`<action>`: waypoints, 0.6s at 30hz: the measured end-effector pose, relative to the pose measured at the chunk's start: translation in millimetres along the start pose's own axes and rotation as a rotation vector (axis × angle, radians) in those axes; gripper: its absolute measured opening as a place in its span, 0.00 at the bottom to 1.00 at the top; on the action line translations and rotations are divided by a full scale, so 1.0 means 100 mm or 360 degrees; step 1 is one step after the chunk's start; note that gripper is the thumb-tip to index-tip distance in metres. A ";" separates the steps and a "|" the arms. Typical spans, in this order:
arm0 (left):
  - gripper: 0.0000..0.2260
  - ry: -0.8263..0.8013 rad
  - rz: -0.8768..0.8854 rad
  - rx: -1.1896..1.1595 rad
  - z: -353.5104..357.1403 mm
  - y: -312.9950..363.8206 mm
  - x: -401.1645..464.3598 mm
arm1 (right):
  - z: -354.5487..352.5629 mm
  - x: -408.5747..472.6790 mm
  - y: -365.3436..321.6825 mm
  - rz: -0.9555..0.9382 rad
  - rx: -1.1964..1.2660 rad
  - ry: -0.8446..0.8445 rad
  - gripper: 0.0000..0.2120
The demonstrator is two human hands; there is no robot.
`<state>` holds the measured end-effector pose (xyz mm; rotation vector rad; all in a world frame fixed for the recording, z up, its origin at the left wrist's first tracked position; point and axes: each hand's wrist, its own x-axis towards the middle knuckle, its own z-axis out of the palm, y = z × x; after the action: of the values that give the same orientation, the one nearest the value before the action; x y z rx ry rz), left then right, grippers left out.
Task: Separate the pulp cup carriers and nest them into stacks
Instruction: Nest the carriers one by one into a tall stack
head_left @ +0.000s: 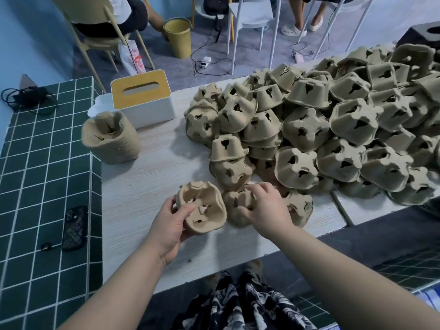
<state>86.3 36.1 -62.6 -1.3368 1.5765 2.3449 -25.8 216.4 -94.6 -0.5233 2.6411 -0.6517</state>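
The left hand [170,223] holds one pulp cup carrier [202,209] low over the near part of the desk [133,194]. Its hollow side faces up. The thumb is hooked over the near rim and the other fingers curl under it, so this grip is closed around the carrier.

The right hand [263,207] reaches to the next carrier [238,206], which lies upside down just beside the held one. The fingers are bent down over it and seem to be taking hold, but I cannot tell how tight the grip is.

A big loose pile of carriers [321,134] covers the right side of the desk. One finished stack [110,138] stands at the far left, beside a white tissue box [142,101] with a yellow top. A phone [74,228] lies on the green tiled ledge [47,148] to the left.

What could go wrong? The carrier under the right hand touches others at the foot of the pile. Pulling it out fast could drag a neighbour along or make the pile slide toward the desk edge. Two carriers may also be stuck together, so they would go into the stack as one. Squeezing hard could bend the soft pulp, and then it would not nest well.
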 end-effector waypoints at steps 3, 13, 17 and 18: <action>0.17 0.0003 -0.0038 0.0025 -0.05 -0.04 0.02 | 0.11 0.04 -0.03 0.0030 -0.0075 -0.0154 0.30; 0.17 0.0011 -0.0075 0.0082 -0.17 -0.12 0.02 | 0.19 -0.02 -0.08 0.0080 -0.0005 -0.0073 0.22; 0.17 -0.0010 -0.0075 0.0088 -0.18 -0.13 0.02 | 0.12 -0.09 -0.10 0.0129 0.0055 -0.0008 0.17; 0.17 -0.0020 -0.0077 0.0092 -0.17 -0.14 0.02 | 0.11 -0.10 -0.09 0.0132 0.0061 -0.0004 0.16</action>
<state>102.1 29.0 -76.6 -1.3301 1.5772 2.2581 -9.9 209.2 -96.3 -0.4012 2.6265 -0.6743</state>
